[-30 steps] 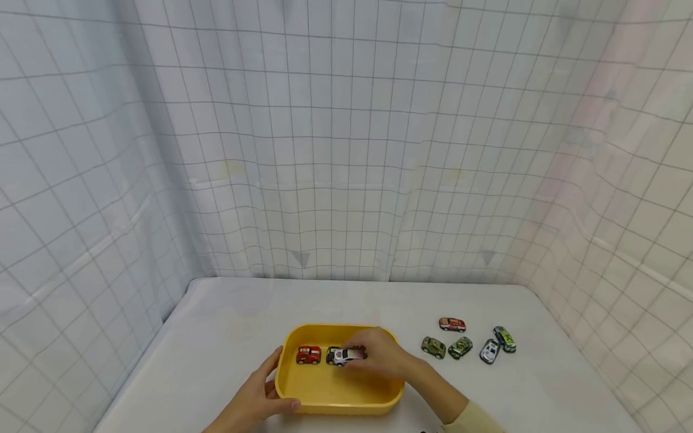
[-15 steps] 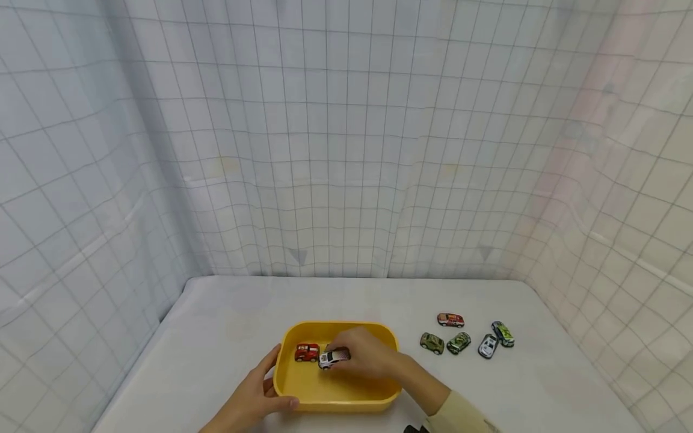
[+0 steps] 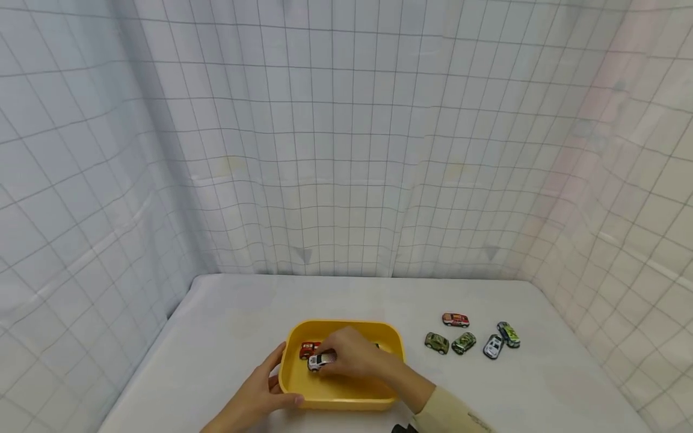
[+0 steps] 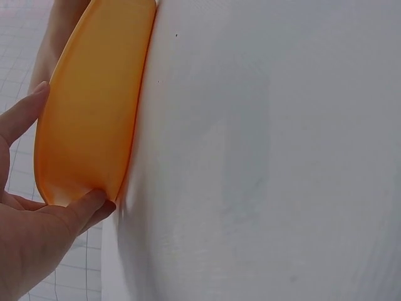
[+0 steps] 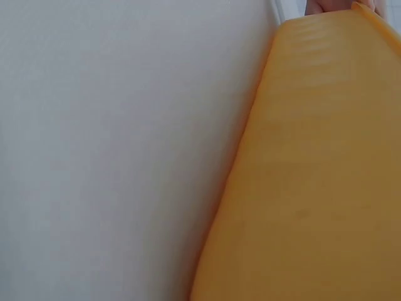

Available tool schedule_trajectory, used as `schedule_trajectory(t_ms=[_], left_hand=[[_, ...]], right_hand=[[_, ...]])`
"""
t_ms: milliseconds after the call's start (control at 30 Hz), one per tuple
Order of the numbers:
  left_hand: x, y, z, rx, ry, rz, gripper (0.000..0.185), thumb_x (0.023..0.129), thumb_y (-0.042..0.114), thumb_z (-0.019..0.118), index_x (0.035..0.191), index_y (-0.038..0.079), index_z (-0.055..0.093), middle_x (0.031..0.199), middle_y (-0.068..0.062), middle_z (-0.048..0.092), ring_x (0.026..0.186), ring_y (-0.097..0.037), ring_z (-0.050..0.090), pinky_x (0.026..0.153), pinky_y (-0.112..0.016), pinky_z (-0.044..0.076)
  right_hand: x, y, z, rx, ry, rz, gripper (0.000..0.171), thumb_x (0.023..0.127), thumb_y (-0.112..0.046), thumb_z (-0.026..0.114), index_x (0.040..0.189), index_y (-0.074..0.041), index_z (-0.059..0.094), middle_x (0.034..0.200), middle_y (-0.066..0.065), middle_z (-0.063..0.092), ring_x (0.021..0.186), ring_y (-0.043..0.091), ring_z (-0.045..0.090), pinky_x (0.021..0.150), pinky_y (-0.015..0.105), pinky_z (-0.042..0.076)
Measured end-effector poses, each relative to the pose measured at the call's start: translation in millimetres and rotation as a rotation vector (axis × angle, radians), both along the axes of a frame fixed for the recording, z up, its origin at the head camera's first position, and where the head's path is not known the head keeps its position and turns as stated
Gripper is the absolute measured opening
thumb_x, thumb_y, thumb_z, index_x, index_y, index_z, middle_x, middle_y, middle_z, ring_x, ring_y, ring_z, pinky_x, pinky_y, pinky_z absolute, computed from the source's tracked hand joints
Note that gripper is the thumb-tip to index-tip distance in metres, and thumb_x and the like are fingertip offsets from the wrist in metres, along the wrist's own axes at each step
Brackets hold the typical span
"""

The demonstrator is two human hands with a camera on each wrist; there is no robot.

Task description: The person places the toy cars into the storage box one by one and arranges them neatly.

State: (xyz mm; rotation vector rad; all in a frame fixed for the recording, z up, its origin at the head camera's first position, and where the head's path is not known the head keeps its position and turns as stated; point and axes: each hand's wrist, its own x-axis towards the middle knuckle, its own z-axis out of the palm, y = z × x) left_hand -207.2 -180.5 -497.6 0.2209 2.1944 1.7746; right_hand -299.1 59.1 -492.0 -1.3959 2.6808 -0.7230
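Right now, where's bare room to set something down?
Bare table: left of the tray and left hand, behind the tray, and in front of the five cars, right of the sleeve. Crowded: among those cars; in the tray by the right hand, white car and red car.

Head looks forward and down; close wrist views share a tray (image 5: 313, 157).
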Motion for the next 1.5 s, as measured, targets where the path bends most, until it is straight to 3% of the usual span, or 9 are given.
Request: schedule_trajectory(t_ms=[167, 333, 567, 833, 1100, 1233, 1500], left_hand=[[1.0, -0.4, -0.1, -0.056, -0.023, 0.009, 0.111, 0.09, 0.026, 0.085, 0.163, -0.004, 0.007, 0.164, -0.037, 0.011, 0.136, -0.048, 0.048, 0.096, -0.033, 0.056], [-0.7, -0.1, -0.2, -0.021, -0.034, 0.004, 0.108, 0.092, 0.024, 0.082, 0.164, -0.003, 0.007, 0.164, -0.036, 0.01, 0.136, -0.047, 0.048, 0.096, -0.033, 0.057], [-1.7, 0.3, -1.1, -0.05, -0.022, -0.001, 0.109, 0.091, 0.025, 0.083, 0.163, -0.004, 0.006, 0.164, -0.037, 0.01, 0.136, -0.048, 0.048, 0.096, -0.036, 0.056], [-1.8, 0.1, -0.6, 0.029, -0.044, -0.004, 0.109, 0.092, 0.022, 0.082, 0.164, -0.002, 0.004, 0.166, -0.034, 0.006, 0.14, -0.047, 0.043, 0.096, -0.031, 0.056], [-1.5, 0.5, -0.6, 0.041, -0.052, -0.008, 0.109, 0.092, 0.024, 0.082, 0.164, -0.001, 0.004, 0.166, -0.034, 0.007, 0.139, -0.046, 0.045, 0.096, -0.03, 0.056], [-1.5, 0.1, -0.4, 0.081, -0.059, -0.016, 0.107, 0.093, 0.02, 0.081, 0.165, 0.0, 0.003, 0.166, -0.034, 0.005, 0.138, -0.045, 0.046, 0.096, -0.03, 0.056], [-1.4, -0.6, 1.9, 0.021, -0.057, -0.013, 0.108, 0.093, 0.023, 0.081, 0.164, -0.001, 0.003, 0.166, -0.034, 0.007, 0.142, -0.049, 0.038, 0.099, -0.032, 0.054]], right_hand=[[2.4, -11.1, -3.9, 0.021, 0.006, -0.02, 0.023, 0.084, -0.026, 0.089, 0.104, -0.016, 0.082, 0.09, -0.021, 0.069, 0.074, -0.008, 0.053, 0.068, 0.007, 0.045], [3.4, -20.3, -7.0, 0.046, 0.0, -0.039, 0.025, 0.087, -0.028, 0.087, 0.108, -0.016, 0.082, 0.092, -0.02, 0.071, 0.073, -0.007, 0.053, 0.068, 0.009, 0.045], [5.4, -26.2, -12.0, 0.014, -0.006, -0.046, 0.024, 0.088, -0.031, 0.086, 0.107, -0.016, 0.081, 0.093, -0.02, 0.07, 0.079, -0.01, 0.055, 0.072, 0.007, 0.047], [4.4, -30.2, -15.3, 0.041, 0.02, -0.067, 0.027, 0.088, -0.034, 0.085, 0.109, -0.017, 0.082, 0.093, -0.02, 0.071, 0.075, -0.009, 0.054, 0.07, 0.007, 0.047], [5.8, -29.1, -14.7, 0.076, 0.042, -0.076, 0.032, 0.087, -0.038, 0.085, 0.111, -0.018, 0.081, 0.092, -0.02, 0.07, 0.071, -0.005, 0.051, 0.064, 0.01, 0.044], [6.2, -26.3, -11.2, 0.059, 0.063, -0.057, 0.031, 0.088, -0.037, 0.085, 0.111, -0.017, 0.081, 0.096, -0.019, 0.071, 0.075, -0.007, 0.053, 0.069, 0.009, 0.046], [3.7, -20.5, -11.9, 0.0, -0.005, -0.051, 0.029, 0.09, -0.032, 0.084, 0.113, -0.015, 0.081, 0.097, -0.018, 0.072, 0.076, -0.007, 0.055, 0.07, 0.008, 0.048]])
